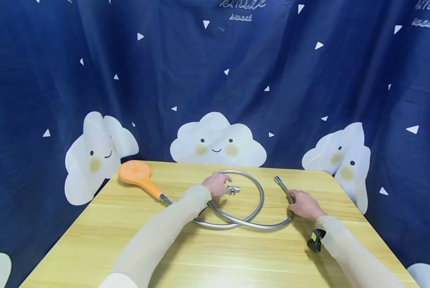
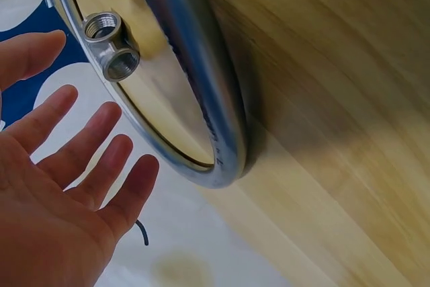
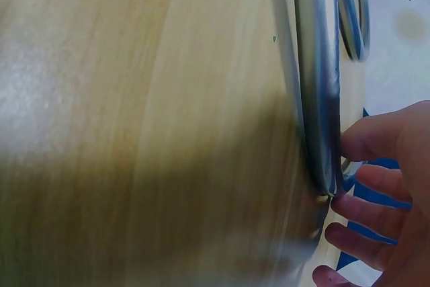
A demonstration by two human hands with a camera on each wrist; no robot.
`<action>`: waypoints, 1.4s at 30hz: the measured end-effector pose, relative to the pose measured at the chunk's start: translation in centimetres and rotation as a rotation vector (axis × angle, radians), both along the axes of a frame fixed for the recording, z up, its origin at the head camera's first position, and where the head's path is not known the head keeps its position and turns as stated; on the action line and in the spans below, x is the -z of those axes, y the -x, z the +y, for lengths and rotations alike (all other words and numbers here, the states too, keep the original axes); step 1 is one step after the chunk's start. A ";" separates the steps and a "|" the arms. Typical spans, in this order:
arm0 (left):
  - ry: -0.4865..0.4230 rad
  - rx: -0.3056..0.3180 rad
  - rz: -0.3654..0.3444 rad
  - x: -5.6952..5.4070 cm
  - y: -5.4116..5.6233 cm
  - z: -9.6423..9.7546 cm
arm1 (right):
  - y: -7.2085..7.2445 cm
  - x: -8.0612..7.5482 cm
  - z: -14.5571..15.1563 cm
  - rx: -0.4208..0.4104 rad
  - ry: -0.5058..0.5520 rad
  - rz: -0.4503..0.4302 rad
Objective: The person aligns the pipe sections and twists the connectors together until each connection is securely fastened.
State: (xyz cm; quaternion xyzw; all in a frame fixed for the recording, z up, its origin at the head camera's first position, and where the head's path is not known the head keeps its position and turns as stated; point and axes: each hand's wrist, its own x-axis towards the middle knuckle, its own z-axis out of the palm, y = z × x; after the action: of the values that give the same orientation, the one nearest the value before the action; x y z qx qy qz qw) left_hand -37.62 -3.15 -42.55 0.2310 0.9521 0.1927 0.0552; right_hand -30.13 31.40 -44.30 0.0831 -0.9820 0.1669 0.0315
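A chrome tee fitting (image 1: 233, 189) with threaded openings lies on the wooden table, inside a loop of the metal shower hose (image 1: 262, 196). My left hand (image 1: 216, 184) is just left of this fitting. In the left wrist view, its fingers (image 2: 111, 119) are spread, apart from the fitting (image 2: 111, 45). My right hand (image 1: 305, 205) is at the hose near its free end (image 1: 278, 180). In the right wrist view, thumb and fingers (image 3: 369, 213) are loosely bent and separated beside the hose (image 3: 319, 78); contact is hard to judge. An orange shower head (image 1: 135, 172) is joined to the hose's other end.
The wooden table (image 1: 215, 256) has its far edge against a dark blue curtain (image 1: 186, 60) printed with clouds and triangles. The hose crosses itself at the table's middle. A small black camera (image 1: 315, 240) is strapped to my right wrist.
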 end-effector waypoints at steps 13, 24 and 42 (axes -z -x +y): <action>0.064 0.019 0.055 0.3 0.2 1.2 | 0.2 -0.6 0.1 0.029 0.020 0.001; 0.049 0.017 -0.006 0.8 1.0 1.5 | 0.6 -0.6 0.7 0.037 0.040 0.040; -0.227 -0.109 -0.217 1.3 1.9 0.9 | 2.3 0.2 1.8 0.127 0.141 0.075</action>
State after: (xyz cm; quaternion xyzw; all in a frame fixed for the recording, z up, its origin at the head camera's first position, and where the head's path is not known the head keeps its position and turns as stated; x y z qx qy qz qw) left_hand -39.47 -2.29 -43.88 0.1615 0.9238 0.3255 0.1208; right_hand -32.38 33.24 -44.49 0.0245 -0.9691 0.2303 0.0844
